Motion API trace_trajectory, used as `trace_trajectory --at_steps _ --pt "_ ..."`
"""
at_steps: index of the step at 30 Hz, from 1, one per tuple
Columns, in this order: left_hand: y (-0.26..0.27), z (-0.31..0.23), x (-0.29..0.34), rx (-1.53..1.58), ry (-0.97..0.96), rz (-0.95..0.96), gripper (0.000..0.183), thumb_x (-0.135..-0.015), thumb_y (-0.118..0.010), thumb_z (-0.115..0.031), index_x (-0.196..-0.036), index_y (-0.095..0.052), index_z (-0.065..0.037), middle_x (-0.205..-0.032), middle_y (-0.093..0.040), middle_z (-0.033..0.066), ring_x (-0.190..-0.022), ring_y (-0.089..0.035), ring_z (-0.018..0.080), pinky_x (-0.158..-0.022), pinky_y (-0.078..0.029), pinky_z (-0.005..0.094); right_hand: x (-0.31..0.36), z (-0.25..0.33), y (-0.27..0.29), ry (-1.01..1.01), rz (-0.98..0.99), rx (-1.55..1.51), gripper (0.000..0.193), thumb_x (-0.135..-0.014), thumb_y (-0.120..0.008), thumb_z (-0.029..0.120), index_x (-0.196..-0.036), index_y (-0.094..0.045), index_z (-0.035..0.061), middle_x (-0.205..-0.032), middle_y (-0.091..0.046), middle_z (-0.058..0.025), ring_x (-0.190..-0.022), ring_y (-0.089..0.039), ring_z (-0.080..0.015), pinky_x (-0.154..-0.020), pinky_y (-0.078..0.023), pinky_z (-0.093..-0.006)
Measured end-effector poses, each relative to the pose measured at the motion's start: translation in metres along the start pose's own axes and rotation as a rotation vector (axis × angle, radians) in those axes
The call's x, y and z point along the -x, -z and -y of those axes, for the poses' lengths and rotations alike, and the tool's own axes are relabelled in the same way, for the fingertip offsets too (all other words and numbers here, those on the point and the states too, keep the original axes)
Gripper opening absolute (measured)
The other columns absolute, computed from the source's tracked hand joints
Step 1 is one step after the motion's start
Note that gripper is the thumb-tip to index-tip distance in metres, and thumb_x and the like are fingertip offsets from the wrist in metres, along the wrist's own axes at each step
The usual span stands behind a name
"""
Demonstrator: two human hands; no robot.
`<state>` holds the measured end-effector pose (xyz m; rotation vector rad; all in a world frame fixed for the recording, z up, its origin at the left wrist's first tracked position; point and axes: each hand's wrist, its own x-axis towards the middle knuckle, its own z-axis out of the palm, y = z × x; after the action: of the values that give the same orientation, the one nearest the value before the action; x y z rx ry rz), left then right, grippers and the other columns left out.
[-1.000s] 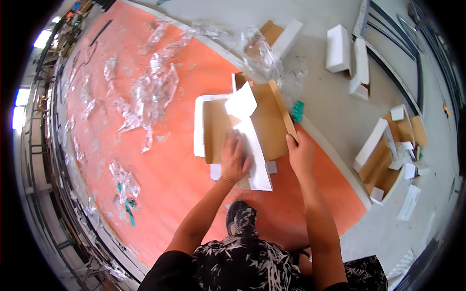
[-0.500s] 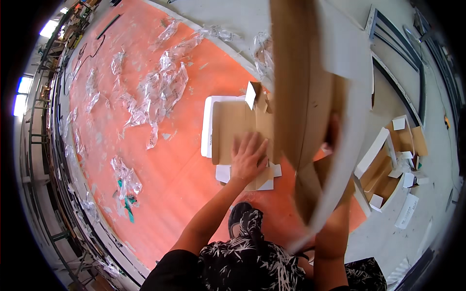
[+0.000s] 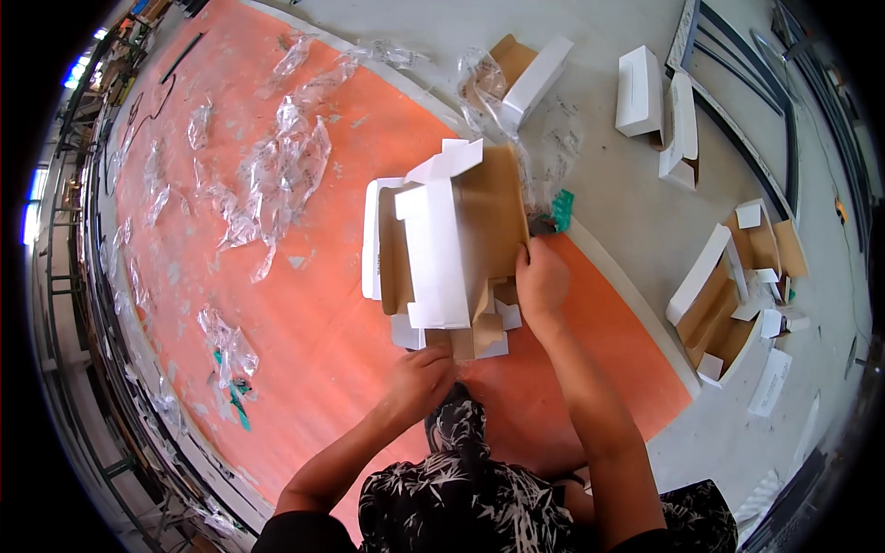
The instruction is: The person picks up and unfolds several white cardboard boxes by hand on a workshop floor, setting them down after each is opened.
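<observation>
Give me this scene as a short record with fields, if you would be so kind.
Right hand: holds the right edge of a partly folded white-and-brown cardboard box
Left hand: beside lower brown cardboard flaps; contact unclear
Beneath the box: flattened white-and-brown cardboard
Ground: orange surface with crumpled clear plastic film; grey floor to the right
Far right: open white-and-brown cardboard carton

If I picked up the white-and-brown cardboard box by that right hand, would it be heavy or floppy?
The cardboard box is probably light for its size: its panels look thin. The right hand holds a flat panel that looks straight, so it's likely fairly stiff. The white end flap sticks out and might bend.
</observation>
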<state>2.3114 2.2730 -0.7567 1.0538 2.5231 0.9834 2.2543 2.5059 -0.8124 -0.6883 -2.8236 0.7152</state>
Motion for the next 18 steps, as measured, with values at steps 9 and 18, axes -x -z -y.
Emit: trace_trajectory --at_steps 9,18 --pt "-0.027 0.003 -0.133 -0.26 0.278 -0.225 0.062 -0.091 -0.051 -0.032 -0.142 -0.032 -0.001 -0.146 -0.032 0.0223 -0.139 -0.024 0.0334 -0.114 -0.016 0.0442 0.023 -0.051 -0.016 -0.001 0.223 -0.001 0.015 -0.084 -0.059 0.024 -0.084 -0.061 0.0089 -0.078 -0.064 -0.0157 -0.073 -0.062 -0.0355 -0.062 -0.049 -0.0459" --pt "-0.074 0.03 -0.114 -0.553 0.229 -0.235 0.066 -0.08 -0.062 -0.037 -0.14 -0.042 -0.016 -0.149 -0.027 0.0187 -0.14 -0.021 0.0345 -0.113 -0.011 0.0512 0.005 -0.145 0.146 -0.177 -0.666 0.298 0.048 -0.078 -0.071 0.03 -0.112 -0.055 -0.0013 -0.112 -0.057 -0.0195 -0.105 -0.053 -0.0354 -0.087 -0.043 -0.0467"
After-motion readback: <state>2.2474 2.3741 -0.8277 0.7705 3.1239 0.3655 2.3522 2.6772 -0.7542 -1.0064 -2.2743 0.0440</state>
